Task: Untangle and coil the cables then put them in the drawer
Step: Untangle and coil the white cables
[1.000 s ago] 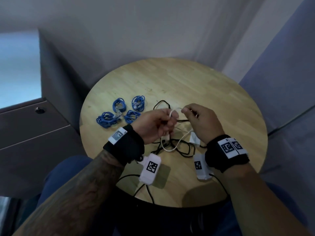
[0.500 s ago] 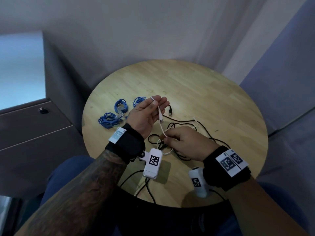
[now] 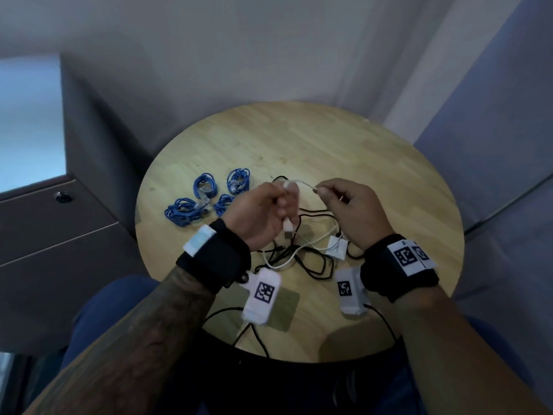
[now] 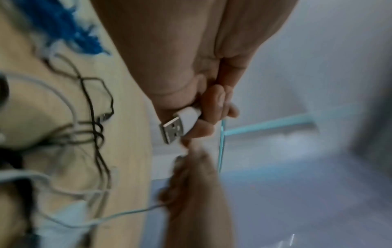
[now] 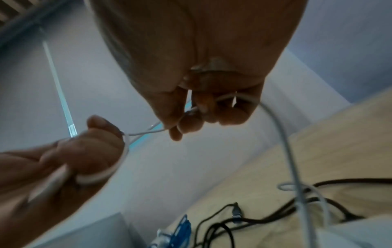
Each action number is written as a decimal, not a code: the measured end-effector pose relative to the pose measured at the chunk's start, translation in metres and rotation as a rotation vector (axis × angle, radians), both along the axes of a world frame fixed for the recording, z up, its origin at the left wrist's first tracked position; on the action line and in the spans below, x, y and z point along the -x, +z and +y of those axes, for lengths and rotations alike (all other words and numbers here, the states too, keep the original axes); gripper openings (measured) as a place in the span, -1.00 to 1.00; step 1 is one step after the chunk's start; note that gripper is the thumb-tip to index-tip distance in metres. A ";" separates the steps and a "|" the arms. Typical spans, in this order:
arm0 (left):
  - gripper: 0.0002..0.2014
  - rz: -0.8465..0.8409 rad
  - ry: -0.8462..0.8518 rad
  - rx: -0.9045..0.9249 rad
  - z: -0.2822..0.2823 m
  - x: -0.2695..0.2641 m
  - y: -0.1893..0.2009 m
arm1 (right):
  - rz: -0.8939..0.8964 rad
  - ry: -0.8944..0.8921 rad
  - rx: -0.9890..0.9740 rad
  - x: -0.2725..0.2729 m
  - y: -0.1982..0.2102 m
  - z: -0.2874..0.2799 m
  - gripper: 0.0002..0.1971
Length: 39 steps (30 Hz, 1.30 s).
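A white USB cable (image 3: 302, 184) stretches between both hands above the round wooden table (image 3: 359, 163). My left hand (image 3: 263, 214) grips its USB plug (image 4: 180, 125), with cable looped around the fingers (image 5: 101, 177). To the right, my right hand (image 3: 344, 202) pinches the same cable (image 5: 148, 131) between thumb and fingertips. The rest of the white cable (image 3: 284, 262) hangs down into a tangle of black cables (image 3: 317, 265) on the table below the hands. Several coiled blue cables (image 3: 206, 193) lie at the table's left.
A grey drawer cabinet (image 3: 54, 229) with a keyhole (image 3: 63, 197) stands left of the table, its drawers closed. A small white adapter (image 3: 336, 248) lies among the black cables. Wrist camera units hang under both wrists. Grey walls surround the table.
My right hand has risen from the tangle and pulled the white cable up to the right. The left hand, open palm-up before, has curled around the plug and cable.
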State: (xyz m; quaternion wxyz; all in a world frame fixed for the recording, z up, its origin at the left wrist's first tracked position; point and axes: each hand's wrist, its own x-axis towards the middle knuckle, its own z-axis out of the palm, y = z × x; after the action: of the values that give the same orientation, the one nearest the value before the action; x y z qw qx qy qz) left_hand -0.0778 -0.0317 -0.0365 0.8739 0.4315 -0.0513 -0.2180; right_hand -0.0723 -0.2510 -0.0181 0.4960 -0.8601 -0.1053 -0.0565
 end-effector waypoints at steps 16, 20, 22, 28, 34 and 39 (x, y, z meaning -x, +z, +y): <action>-0.73 -0.059 0.619 -0.145 0.014 -0.017 -0.021 | 0.180 0.421 0.051 0.041 0.020 0.028 -0.85; -0.79 -0.377 0.382 -0.685 0.000 -0.004 -0.011 | 0.016 0.254 -0.284 0.033 0.028 0.029 -0.82; -0.67 -0.345 0.228 -0.644 -0.009 0.001 -0.008 | -0.013 0.180 -0.379 0.025 0.031 0.024 -0.80; -0.74 -0.091 -0.057 -0.281 -0.010 0.004 0.006 | -0.052 0.016 -0.176 0.006 0.008 0.016 -0.89; -0.77 0.054 0.255 0.242 0.018 -0.016 -0.009 | 0.206 0.269 0.064 0.021 -0.010 0.035 -0.75; -0.70 -0.053 0.567 -0.056 0.032 -0.021 -0.021 | 0.104 0.384 0.233 0.033 -0.003 0.038 -0.73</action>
State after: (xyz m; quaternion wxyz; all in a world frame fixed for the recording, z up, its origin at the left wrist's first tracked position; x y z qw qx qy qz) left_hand -0.0563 0.0003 -0.0572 0.8860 0.4583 0.0545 0.0451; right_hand -0.1052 -0.2130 -0.0216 0.3996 -0.8774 -0.2474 0.0959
